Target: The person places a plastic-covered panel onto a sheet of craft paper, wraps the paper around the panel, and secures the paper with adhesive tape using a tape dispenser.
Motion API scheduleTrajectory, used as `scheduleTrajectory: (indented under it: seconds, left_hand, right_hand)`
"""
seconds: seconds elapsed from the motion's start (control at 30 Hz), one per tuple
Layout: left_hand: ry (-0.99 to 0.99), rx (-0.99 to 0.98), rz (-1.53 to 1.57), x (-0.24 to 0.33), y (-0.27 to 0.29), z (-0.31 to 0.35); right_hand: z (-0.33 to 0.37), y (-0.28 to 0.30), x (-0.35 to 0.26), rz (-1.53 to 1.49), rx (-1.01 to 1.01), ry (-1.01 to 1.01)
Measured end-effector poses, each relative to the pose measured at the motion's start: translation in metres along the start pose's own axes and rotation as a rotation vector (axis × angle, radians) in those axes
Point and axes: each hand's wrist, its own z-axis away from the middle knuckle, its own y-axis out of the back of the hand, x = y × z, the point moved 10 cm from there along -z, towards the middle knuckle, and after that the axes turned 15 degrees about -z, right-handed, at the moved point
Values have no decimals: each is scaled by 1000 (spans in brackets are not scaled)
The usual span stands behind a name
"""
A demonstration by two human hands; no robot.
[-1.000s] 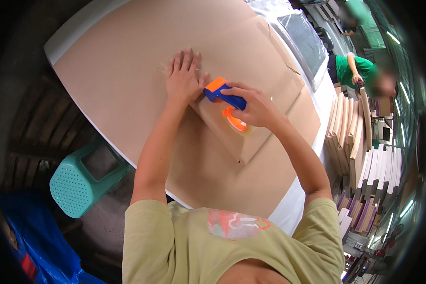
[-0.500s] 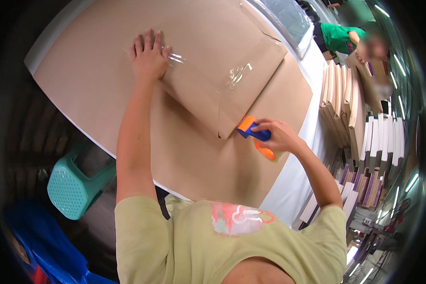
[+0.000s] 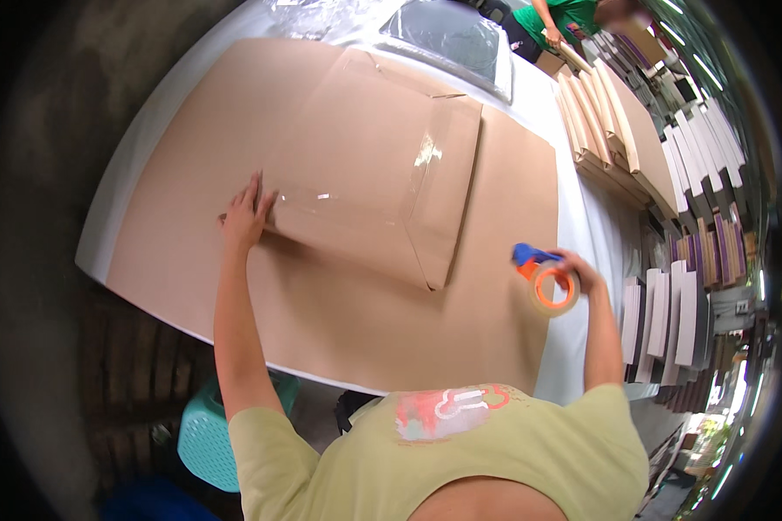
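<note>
My right hand [image 3: 582, 271] grips a blue and orange tape dispenser [image 3: 526, 254] with a roll of clear tape [image 3: 554, 291] in it, held in the air right of the package. A flat package wrapped in brown paper [image 3: 347, 143] lies on a large brown paper sheet [image 3: 487, 330]. Strips of shiny clear tape run along its near and right sides, and its near right corner is folded. My left hand [image 3: 245, 217] rests at the package's near left end, fingers stretched out and apart against the taped edge. Its fingertips partly hide that edge.
The sheet covers a white table [image 3: 104, 243]. Clear plastic wrap [image 3: 452, 39] lies at the far edge. Brown-wrapped packages [image 3: 613, 130] and white boards [image 3: 660, 321] stand in rows at the right. A co-worker in green [image 3: 569, 16] handles a board behind them. A teal stool [image 3: 208, 443] stands near left.
My right hand has drawn the tape dispenser away from the package's corner, to the right. My left hand remains at the package's left end. The whole view has shifted and turned.
</note>
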Motion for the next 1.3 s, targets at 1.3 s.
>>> scheduleTrajectory:
  seconds: [1.3]
  left_hand:
    - [-949,-448,2086,80,408,51]
  right_hand:
    - [242,-182,-228,-608,-537,1023]
